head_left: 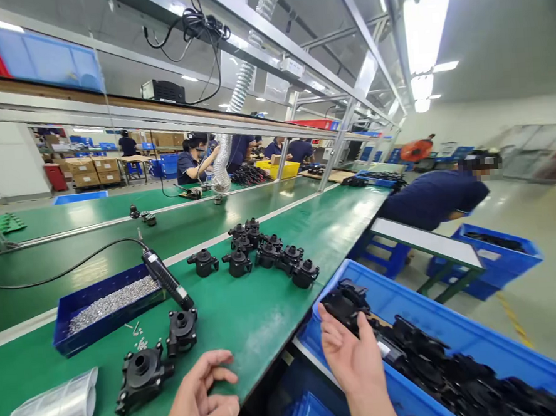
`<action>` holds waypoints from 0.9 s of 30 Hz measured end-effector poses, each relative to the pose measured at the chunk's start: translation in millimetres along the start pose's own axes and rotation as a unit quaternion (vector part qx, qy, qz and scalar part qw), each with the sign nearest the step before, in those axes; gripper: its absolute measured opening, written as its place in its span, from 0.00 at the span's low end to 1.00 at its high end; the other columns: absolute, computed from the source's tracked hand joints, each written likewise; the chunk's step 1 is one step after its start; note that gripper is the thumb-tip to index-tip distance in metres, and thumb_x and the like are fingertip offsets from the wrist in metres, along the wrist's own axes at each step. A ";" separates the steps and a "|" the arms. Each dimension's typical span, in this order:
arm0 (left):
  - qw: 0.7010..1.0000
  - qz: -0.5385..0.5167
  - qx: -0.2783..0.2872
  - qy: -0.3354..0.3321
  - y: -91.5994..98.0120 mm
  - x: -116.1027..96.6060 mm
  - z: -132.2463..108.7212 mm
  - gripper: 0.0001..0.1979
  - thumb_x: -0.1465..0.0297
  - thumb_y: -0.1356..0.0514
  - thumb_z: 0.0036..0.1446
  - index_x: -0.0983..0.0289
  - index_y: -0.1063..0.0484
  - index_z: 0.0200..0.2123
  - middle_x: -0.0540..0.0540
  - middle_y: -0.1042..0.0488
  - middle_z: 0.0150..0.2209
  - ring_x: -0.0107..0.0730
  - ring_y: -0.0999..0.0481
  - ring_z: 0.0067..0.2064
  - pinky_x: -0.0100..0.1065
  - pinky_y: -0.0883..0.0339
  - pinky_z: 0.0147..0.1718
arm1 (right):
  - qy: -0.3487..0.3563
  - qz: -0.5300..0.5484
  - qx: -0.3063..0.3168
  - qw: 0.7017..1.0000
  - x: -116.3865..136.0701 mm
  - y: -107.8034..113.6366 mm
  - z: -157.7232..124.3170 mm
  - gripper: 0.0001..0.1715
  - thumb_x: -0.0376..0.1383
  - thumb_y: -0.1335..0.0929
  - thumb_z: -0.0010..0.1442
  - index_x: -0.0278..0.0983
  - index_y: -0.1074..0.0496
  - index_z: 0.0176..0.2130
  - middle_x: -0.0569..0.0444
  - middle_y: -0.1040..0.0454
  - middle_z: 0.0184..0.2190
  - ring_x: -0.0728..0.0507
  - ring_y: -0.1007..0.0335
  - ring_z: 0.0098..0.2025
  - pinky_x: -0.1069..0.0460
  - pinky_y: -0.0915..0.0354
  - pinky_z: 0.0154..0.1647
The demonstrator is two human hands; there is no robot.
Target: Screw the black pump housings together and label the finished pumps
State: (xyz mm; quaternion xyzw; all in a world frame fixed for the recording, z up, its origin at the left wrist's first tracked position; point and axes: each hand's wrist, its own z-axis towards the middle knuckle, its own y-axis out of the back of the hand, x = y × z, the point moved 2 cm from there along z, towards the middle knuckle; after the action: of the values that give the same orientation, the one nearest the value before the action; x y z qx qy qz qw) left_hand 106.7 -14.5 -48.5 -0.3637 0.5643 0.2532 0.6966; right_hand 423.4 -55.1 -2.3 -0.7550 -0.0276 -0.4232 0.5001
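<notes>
My left hand (202,401) rests at the green bench's near edge, fingers curled loosely apart and holding nothing, just right of a black pump housing (141,376). A second black housing (182,330) sits behind it under the tip of an electric screwdriver (167,279). My right hand (350,351) reaches with spread fingers over the rim of a blue bin (455,332) full of black parts, touching one black part (347,304) at the bin's near corner.
A blue tray of silver screws (102,306) sits left of the screwdriver. Several assembled black pumps (266,254) cluster mid-bench. A clear plastic roll (48,410) lies at near left. A person in dark blue (435,195) bends over at the right beside another blue bin (495,251).
</notes>
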 end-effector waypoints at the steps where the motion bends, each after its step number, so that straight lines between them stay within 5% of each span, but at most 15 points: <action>1: 1.000 -0.028 0.004 0.010 0.7 -2.9 2.2 0.35 0.50 0.27 0.52 0.57 0.29 0.59 0.64 0.28 0.54 0.40 0.24 0.48 0.46 0.24 0.48 | 0.017 -0.027 -0.006 0.999 -5.8 -1.3 -4.8 0.19 0.48 0.29 0.63 0.36 0.25 0.45 0.50 0.26 0.33 0.53 0.48 0.19 0.59 0.41 0.13; 4: 0.996 -0.083 0.003 0.022 1.7 -13.0 5.2 0.35 0.51 0.24 0.48 0.59 0.28 0.56 0.64 0.29 0.55 0.41 0.26 0.50 0.45 0.24 0.46 | 0.094 -0.234 0.053 0.966 -36.3 -19.9 -30.4 0.17 0.45 0.22 0.55 0.37 0.20 0.41 0.51 0.24 0.34 0.50 0.42 0.23 0.56 0.40 0.18; 8: 0.995 -0.097 0.004 0.022 0.6 -17.7 4.4 0.33 0.54 0.23 0.49 0.59 0.27 0.53 0.61 0.28 0.51 0.38 0.27 0.48 0.42 0.24 0.44 | 0.098 -0.488 0.298 0.815 -79.5 -60.7 -66.5 0.12 0.44 0.25 0.62 0.38 0.17 0.37 0.52 0.25 0.33 0.46 0.36 0.29 0.52 0.39 0.28; 10: 0.996 -0.091 0.005 0.014 1.0 -16.3 4.3 0.32 0.54 0.24 0.49 0.59 0.28 0.53 0.61 0.29 0.51 0.38 0.28 0.48 0.42 0.24 0.44 | 0.084 -0.526 0.337 0.777 -88.5 -73.0 -73.8 0.12 0.44 0.28 0.65 0.39 0.18 0.36 0.54 0.27 0.32 0.47 0.39 0.28 0.52 0.42 0.29; 15: 0.995 -0.096 0.007 0.001 5.7 -10.6 7.9 0.44 0.53 0.24 0.49 0.51 0.37 0.65 0.60 0.31 0.53 0.39 0.27 0.48 0.43 0.24 0.43 | 0.108 -0.549 0.367 0.743 -85.9 -87.1 -62.7 0.16 0.42 0.31 0.68 0.38 0.26 0.30 0.57 0.32 0.28 0.47 0.38 0.29 0.53 0.42 0.29; 18: 0.994 -0.105 0.005 -0.003 8.6 -5.0 10.7 0.51 0.53 0.24 0.49 0.45 0.47 0.71 0.60 0.32 0.53 0.39 0.26 0.48 0.43 0.24 0.41 | 0.181 -0.565 0.334 0.732 -79.7 -97.2 -34.8 0.18 0.45 0.33 0.69 0.38 0.27 0.30 0.57 0.33 0.25 0.46 0.37 0.27 0.52 0.40 0.29; 24: 0.998 -0.023 0.006 -0.054 11.1 7.8 10.9 0.44 0.51 0.26 0.51 0.48 0.41 0.66 0.60 0.33 0.53 0.40 0.26 0.48 0.39 0.23 0.39 | 0.298 -0.605 0.182 0.716 -79.3 -137.5 59.4 0.25 0.47 0.33 0.65 0.33 0.26 0.53 0.46 0.27 0.42 0.42 0.33 0.33 0.45 0.35 0.42; 27: 0.977 0.144 -0.012 -0.158 12.4 -1.8 9.1 0.35 0.58 0.31 0.60 0.48 0.41 0.67 0.61 0.31 0.54 0.42 0.24 0.50 0.41 0.20 0.40 | 0.297 -0.619 0.152 0.711 -80.9 -160.8 97.1 0.22 0.45 0.30 0.63 0.33 0.25 0.49 0.46 0.26 0.40 0.38 0.30 0.40 0.44 0.35 0.46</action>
State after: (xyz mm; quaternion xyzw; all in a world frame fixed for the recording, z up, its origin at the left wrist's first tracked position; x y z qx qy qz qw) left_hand 102.4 0.3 -48.6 -0.2421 0.4902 0.4115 0.7293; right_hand 356.2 131.5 47.7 -0.3178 -0.4028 -0.8307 0.2162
